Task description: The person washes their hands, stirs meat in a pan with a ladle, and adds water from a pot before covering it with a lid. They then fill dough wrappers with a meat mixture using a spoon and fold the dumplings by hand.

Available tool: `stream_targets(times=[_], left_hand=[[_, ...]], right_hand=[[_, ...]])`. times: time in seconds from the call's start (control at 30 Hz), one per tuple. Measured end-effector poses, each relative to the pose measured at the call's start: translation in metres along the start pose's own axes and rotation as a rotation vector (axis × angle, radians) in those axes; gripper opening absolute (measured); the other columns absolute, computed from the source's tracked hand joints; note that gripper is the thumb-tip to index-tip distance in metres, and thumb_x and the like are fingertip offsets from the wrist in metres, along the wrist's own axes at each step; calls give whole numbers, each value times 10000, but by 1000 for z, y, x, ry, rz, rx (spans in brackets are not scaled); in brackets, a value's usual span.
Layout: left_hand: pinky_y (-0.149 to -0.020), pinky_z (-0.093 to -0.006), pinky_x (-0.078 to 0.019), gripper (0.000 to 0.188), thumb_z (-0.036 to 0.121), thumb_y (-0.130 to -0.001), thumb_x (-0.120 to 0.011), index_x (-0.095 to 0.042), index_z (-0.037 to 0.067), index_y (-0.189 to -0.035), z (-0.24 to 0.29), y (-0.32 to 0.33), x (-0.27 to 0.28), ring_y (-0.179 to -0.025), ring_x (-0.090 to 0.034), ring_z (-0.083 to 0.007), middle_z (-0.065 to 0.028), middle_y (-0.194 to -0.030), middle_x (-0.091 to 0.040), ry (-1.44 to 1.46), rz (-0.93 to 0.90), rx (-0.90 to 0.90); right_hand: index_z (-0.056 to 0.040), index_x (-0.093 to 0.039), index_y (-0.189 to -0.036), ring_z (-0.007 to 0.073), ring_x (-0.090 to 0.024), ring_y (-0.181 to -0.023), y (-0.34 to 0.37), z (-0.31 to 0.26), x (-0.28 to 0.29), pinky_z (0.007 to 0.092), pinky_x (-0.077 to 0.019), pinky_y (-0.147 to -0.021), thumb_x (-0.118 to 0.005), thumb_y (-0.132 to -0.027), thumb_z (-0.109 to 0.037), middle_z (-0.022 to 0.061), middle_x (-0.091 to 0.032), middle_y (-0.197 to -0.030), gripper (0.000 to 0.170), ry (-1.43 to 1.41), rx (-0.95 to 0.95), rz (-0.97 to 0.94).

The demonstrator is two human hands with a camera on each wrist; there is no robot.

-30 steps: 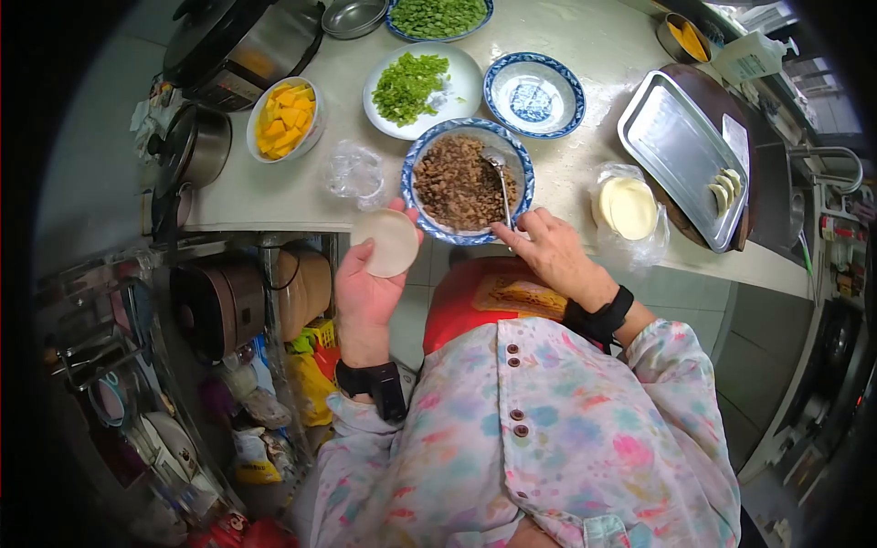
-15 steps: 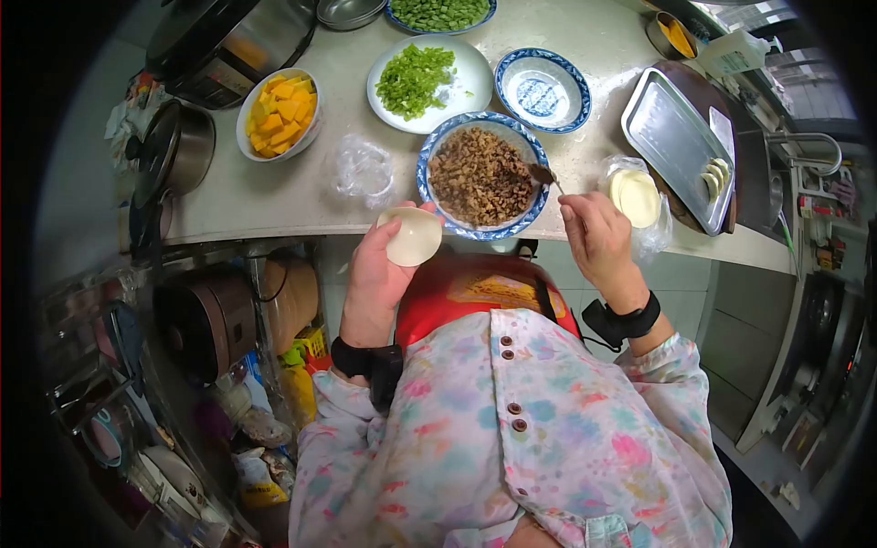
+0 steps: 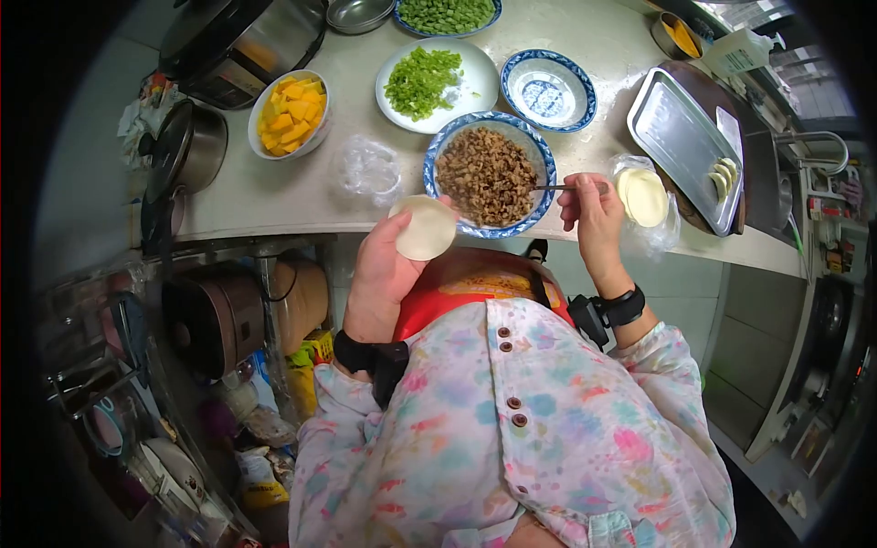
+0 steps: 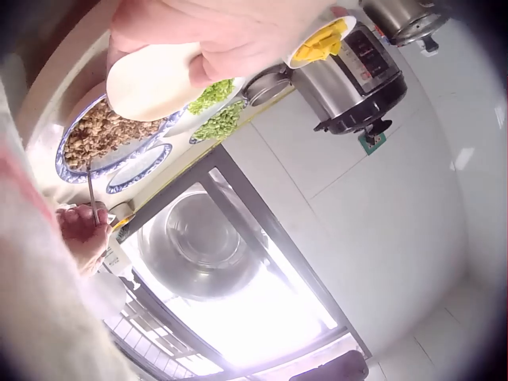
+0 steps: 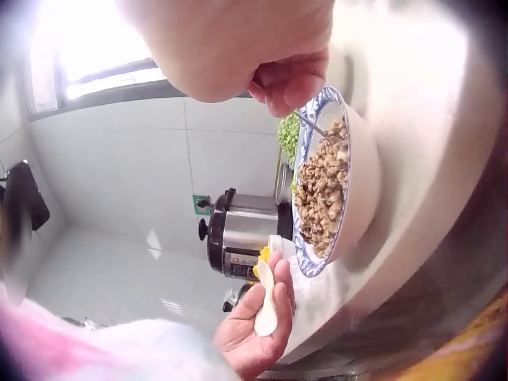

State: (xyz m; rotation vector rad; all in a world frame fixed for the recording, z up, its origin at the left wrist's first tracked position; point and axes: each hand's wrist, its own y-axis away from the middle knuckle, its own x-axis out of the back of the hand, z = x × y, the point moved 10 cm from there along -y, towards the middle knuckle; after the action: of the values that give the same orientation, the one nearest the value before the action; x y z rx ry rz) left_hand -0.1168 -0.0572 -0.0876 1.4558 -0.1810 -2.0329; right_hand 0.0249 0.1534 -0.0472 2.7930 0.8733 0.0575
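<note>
My left hand [image 3: 376,274] holds a round, pale dumpling wrapper [image 3: 427,228], thumb on its face and fingers beneath, in front of a blue-and-white bowl [image 3: 549,164]. Brown minced filling [image 3: 484,173] lies in that bowl. From the right, my right hand [image 3: 598,221] pinches the thin handle of a metal spoon [image 3: 554,188], whose far end is down in the filling. The right wrist view shows the handle [image 5: 309,125] running from the fingertips over the rim; the spoon's head is hidden in the mince. Beside this hand lies a stack of wrappers [image 3: 645,198] on plastic.
A metal tray [image 3: 671,114] with several dumplings [image 3: 723,179] stands at the right. Behind the filling bowl are an empty patterned bowl [image 3: 548,89] and a plate [image 3: 484,78] of chopped greens. Left are a bowl of orange cubes [image 3: 290,117], crumpled plastic [image 3: 368,169] and a cooker [image 3: 251,55].
The right hand lifted the spoon to the bowl's right side, then put its end back into the filling. The left hand, still holding the wrapper, moved slightly right.
</note>
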Motion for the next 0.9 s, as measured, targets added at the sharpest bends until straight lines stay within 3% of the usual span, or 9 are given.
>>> stream_targets(times=[0.37, 0.43, 0.53, 0.63, 0.73, 0.9], left_hand=[[-998, -450, -357, 383, 131, -904, -395, -368, -31, -1251, -8, -28, -31, -1160, -449, -362, -211, -1256, -447, -30, 91, -16], [-990, -452, -366, 386, 149, -918, -381, -359, -30, -1259, -19, -38, -41, -1159, -452, -358, -206, -1245, -461, 43, 26, 24], [-961, -458, -394, 359, 172, -933, -384, -389, -25, -1233, -30, -43, -64, -1121, -479, -340, -194, -1213, -482, 147, -1, 71], [-971, -461, -392, 396, 188, -943, -351, -345, -54, -1257, -33, -47, -71, -1142, -463, -371, -237, -1236, -453, 113, -10, 81], [-968, -453, -398, 396, 186, -946, -341, -344, -67, -1251, -32, -51, -67, -1136, -470, -369, -241, -1219, -467, 147, -1, 64], [-976, -448, -393, 393, 166, -944, -332, -333, -67, -1260, -26, -52, -69, -1145, -464, -368, -231, -1239, -456, 121, -17, 46]], right_hand=[[-21, -563, -890, 68, -493, -503, 6, -33, -1, 188, -391, -421, -463, -931, -212, 40, -576, -669, 219, -142, 97, -14], [-8, -562, -908, 69, -496, -525, 16, -47, -6, 196, -400, -435, -448, -937, -206, 45, -584, -699, 231, -159, 117, -41], [-1, -562, -924, 133, -520, -562, 40, -67, -22, 242, -428, -471, -507, -889, -110, 79, -590, -741, 127, 37, 322, -120], [0, -563, -933, 215, -544, -612, 86, -98, -59, 292, -451, -514, -600, -763, -1, 112, -585, -773, 174, 554, 1120, -350], [-5, -563, -927, 274, -555, -637, 94, -94, -65, 322, -459, -530, -651, -642, 40, 133, -576, -780, 302, 584, 1175, -383], [1, -562, -938, 260, -560, -638, 93, -103, -61, 324, -463, -535, -652, -644, 33, 126, -586, -799, 309, 561, 1171, -359]])
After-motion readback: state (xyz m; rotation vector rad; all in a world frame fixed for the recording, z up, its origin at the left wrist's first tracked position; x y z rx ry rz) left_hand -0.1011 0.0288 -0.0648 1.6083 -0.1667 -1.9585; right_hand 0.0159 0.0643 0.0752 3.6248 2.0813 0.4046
